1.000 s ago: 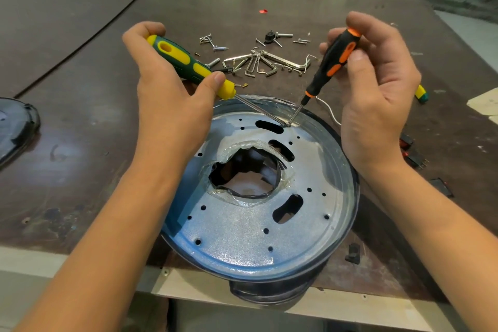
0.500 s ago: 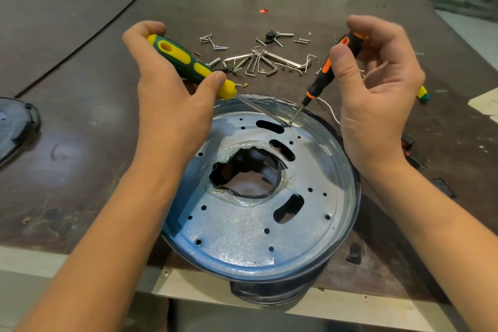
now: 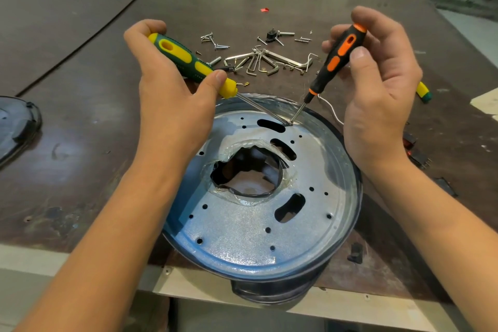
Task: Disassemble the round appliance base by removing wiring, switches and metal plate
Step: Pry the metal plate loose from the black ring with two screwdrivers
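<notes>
Left hand (image 3: 172, 105) wrapped round green-yellow screwdriver (image 3: 186, 60), thumb at collar; shaft slants down-right. Right hand (image 3: 377, 110) pinches orange-black screwdriver (image 3: 338, 58) near cap with fingertips; shaft steeper, slants down-left. Both tips meet at one spot on far rim of metal plate (image 3: 250, 234), between hands, slightly nearer right. Plate seated in round appliance base (image 3: 272, 296), overhanging near edge of bench (image 3: 80, 143). Likely levering at plate edge. Hex keys (image 3: 269, 62) and loose screws beyond.

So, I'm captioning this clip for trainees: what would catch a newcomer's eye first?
The shiny round metal plate sits at the near edge of the table, its middle torn open. Over its far rim, the left hand grips a green-yellow screwdriver and the right hand a black-orange screwdriver, their tips meeting.
</notes>
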`<state>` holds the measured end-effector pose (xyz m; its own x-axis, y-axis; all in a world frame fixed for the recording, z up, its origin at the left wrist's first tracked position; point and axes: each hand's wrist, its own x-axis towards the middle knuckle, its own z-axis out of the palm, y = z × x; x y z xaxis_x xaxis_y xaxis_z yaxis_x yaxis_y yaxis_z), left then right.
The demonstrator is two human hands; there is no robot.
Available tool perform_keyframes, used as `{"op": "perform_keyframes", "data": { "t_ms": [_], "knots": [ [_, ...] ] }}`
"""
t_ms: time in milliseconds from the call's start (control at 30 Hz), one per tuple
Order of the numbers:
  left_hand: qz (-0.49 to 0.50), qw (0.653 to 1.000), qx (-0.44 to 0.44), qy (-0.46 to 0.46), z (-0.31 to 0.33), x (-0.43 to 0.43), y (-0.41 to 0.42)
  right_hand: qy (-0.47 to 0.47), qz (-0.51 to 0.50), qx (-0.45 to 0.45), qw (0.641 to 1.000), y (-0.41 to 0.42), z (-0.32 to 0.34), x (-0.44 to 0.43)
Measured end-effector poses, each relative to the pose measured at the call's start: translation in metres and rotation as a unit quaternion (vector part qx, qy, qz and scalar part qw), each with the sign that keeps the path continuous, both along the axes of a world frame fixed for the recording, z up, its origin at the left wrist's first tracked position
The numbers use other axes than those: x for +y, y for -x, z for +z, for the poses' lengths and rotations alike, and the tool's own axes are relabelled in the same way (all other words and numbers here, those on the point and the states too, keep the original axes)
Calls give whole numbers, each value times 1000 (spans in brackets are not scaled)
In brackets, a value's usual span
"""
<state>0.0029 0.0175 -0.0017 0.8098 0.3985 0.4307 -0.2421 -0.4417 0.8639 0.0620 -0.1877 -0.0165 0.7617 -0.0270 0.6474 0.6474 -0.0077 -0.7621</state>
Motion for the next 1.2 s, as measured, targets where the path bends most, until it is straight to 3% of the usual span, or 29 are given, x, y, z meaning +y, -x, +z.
{"op": "perform_keyframes", "data": {
  "t_ms": [267,1200],
  "knots": [
    [-31,999,-14,-6,0,-1,-2,70,-10,-18,997,-3,9,4],
    [-66,997,-30,-2,4,-4,-1,32,-14,1,999,0,7,9]
  ]
}}
